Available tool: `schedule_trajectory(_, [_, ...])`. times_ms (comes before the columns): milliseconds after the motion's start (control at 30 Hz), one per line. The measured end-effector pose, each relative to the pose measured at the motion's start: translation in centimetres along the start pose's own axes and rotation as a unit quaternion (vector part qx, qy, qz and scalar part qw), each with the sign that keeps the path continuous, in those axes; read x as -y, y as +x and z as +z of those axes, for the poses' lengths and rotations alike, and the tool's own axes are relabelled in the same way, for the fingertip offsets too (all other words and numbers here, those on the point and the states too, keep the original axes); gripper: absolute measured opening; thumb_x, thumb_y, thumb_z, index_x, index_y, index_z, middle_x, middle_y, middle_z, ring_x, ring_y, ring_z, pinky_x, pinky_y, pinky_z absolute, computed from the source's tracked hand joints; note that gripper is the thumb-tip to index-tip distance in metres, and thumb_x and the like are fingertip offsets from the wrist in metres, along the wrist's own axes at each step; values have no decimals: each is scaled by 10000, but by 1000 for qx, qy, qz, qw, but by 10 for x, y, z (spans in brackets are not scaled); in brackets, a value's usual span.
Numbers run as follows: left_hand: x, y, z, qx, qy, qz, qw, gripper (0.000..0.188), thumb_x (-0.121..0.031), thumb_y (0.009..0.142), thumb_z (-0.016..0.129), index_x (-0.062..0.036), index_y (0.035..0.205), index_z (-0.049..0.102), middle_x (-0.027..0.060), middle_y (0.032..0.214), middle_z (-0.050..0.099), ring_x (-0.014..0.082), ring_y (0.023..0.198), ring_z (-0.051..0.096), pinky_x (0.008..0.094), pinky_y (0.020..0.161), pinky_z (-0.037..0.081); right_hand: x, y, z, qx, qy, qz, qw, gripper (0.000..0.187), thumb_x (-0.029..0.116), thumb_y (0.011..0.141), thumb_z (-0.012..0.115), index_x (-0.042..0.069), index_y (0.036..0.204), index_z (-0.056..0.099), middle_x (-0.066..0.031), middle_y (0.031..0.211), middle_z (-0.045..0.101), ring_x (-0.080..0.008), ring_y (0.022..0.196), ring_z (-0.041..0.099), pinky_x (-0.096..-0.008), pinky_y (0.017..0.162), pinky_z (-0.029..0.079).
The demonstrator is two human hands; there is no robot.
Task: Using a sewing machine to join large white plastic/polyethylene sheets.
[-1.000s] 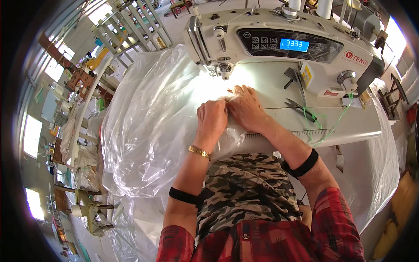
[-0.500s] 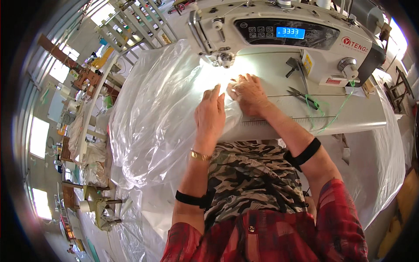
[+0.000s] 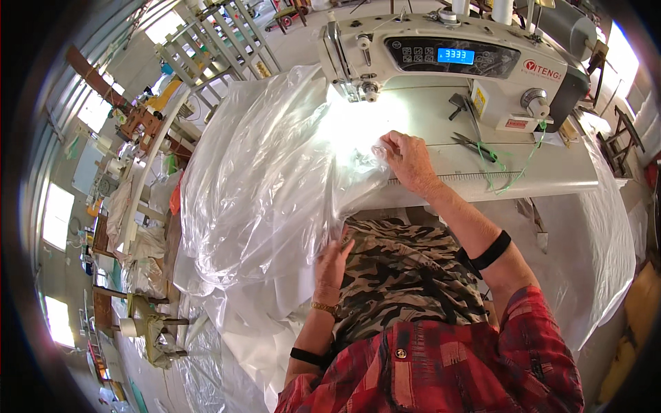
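Note:
A large clear plastic sheet [image 3: 248, 186] lies bunched over the left of the sewing machine's table and hangs down its front edge. With fingers pinched, my right hand [image 3: 412, 164] holds the sheet's edge just in front of the needle area. My left hand [image 3: 332, 265] is lower, by my lap, closed at the hanging edge of the sheet; its fingertips are partly hidden by the plastic. Folds run tight from the lit area down to it. The sewing machine [image 3: 441, 58] stands beyond both hands, its lamp glaring over the plastic under the head.
Black scissors [image 3: 475, 146] and a loose green thread [image 3: 513, 180] lie on the table, right of my right hand. A small dark T-shaped tool [image 3: 458, 104] is behind them. White thread spools [image 3: 502, 10] top the machine. A slatted metal rack [image 3: 213, 51] stands far left.
My left hand has moved from beside the needle area down toward my lap, drawing the sheet's edge with it. My right hand has shifted slightly toward me, still pinching plastic.

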State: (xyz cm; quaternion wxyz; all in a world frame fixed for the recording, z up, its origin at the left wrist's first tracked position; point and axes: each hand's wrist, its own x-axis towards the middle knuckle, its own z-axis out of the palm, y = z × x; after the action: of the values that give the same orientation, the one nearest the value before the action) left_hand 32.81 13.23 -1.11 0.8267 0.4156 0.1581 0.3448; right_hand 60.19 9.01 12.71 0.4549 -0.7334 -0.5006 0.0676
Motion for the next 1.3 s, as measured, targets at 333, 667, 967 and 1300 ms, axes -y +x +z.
schedule_trajectory(333, [-45,14,-11,-263,14,135,955,325,-202,946,589,-39,1219,521,106,1202,573,246,1034,579,366,890,475,11,-5,-2,-52,60,67,995,171,252,861,626,82,867,651,-80,700,649,-247,676,611,-396,785,398])
schedule_trajectory(667, [-166,62,-26,-201,476,347,783,281,-116,947,471,8,1161,606,97,923,636,134,802,591,235,795,490,36,-19,13,-20,-159,-13,987,179,197,833,632,35,899,665,-96,715,680,-302,750,601,-426,857,402])
schedule_trajectory(967, [-153,14,169,297,510,51,806,170,-118,957,526,-5,992,648,139,878,707,192,716,696,285,543,492,24,-25,10,-32,-83,-18,996,181,227,833,635,51,846,676,-93,699,658,-292,701,585,-418,836,400])
schedule_trajectory(1300, [-73,139,126,55,717,318,617,206,-5,864,517,43,1028,633,236,1140,618,368,1101,571,420,935,462,23,-35,8,-13,-130,-5,991,182,258,836,602,98,872,683,-66,954,636,-257,1052,521,-491,1069,228])
